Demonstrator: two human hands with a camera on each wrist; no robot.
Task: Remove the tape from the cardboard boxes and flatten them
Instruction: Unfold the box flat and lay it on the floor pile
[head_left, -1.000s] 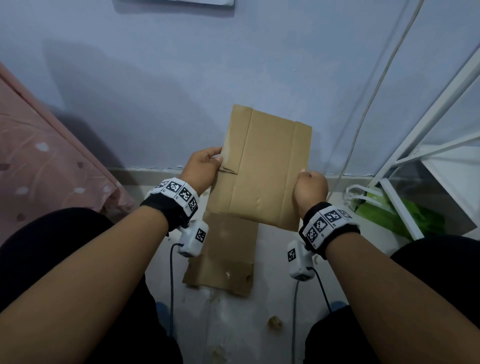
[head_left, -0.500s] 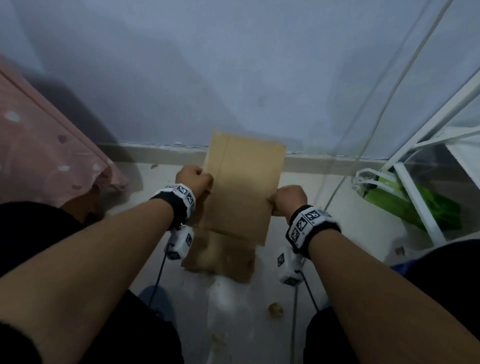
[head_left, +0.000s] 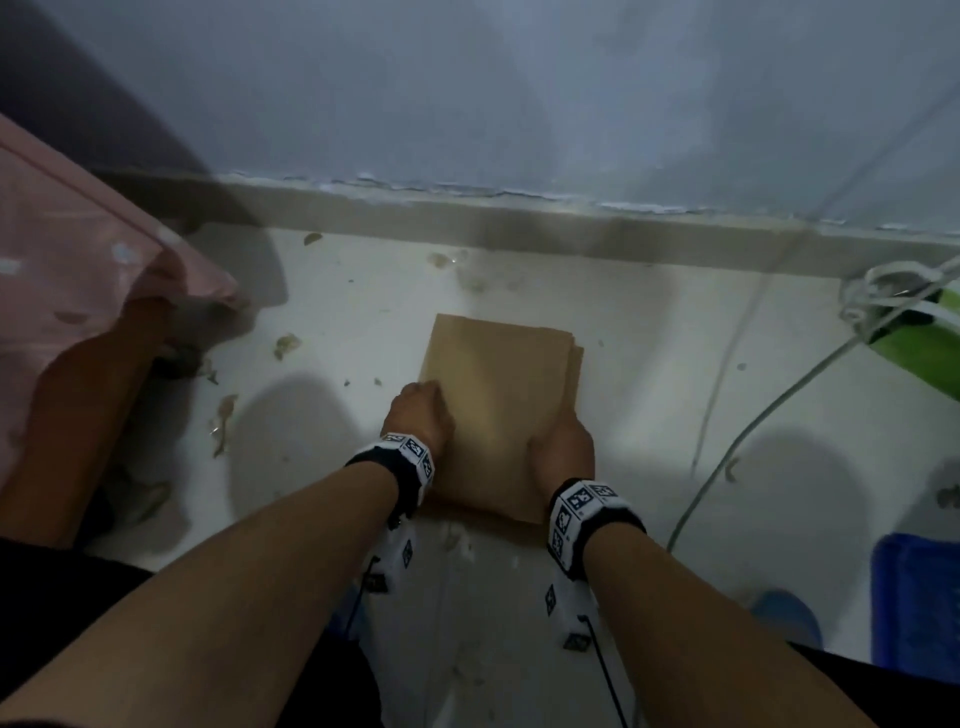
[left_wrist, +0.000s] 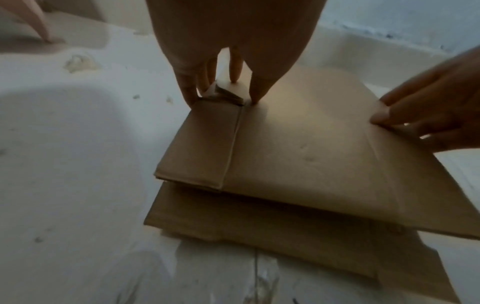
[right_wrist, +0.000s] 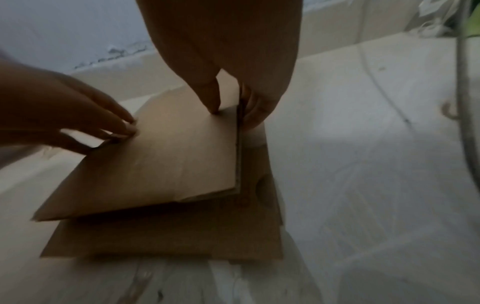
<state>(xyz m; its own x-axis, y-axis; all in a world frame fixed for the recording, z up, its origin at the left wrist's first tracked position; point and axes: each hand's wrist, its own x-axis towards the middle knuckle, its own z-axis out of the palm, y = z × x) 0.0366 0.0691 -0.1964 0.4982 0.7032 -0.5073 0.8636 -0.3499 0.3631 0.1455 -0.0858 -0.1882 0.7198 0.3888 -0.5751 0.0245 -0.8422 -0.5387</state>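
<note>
A flattened brown cardboard box (head_left: 498, 405) lies on a second flattened cardboard (head_left: 576, 374) on the white floor, its near edge a little raised. My left hand (head_left: 423, 410) holds its left edge; in the left wrist view the left hand (left_wrist: 223, 96) has its thumb on top, beside a torn scrap (left_wrist: 214, 92). My right hand (head_left: 558, 441) pinches the right edge. From the right wrist, the right hand (right_wrist: 231, 111) has its thumb on top and its fingers under the top cardboard (right_wrist: 168, 154). The lower cardboard (right_wrist: 182, 236) sticks out toward me, also (left_wrist: 259, 246).
A pink bed sheet (head_left: 62, 291) hangs at the left over my bare knee (head_left: 78, 405). The wall's skirting (head_left: 519, 218) runs behind the cardboard. A white cable (head_left: 753, 431), a green object (head_left: 924, 358) and a blue object (head_left: 919, 597) are at the right. Paper scraps (head_left: 285, 343) dot the floor.
Both hands brought the flattened cardboard down from in front of the wall onto the cardboard lying on the floor. The head view tilted downward with it.
</note>
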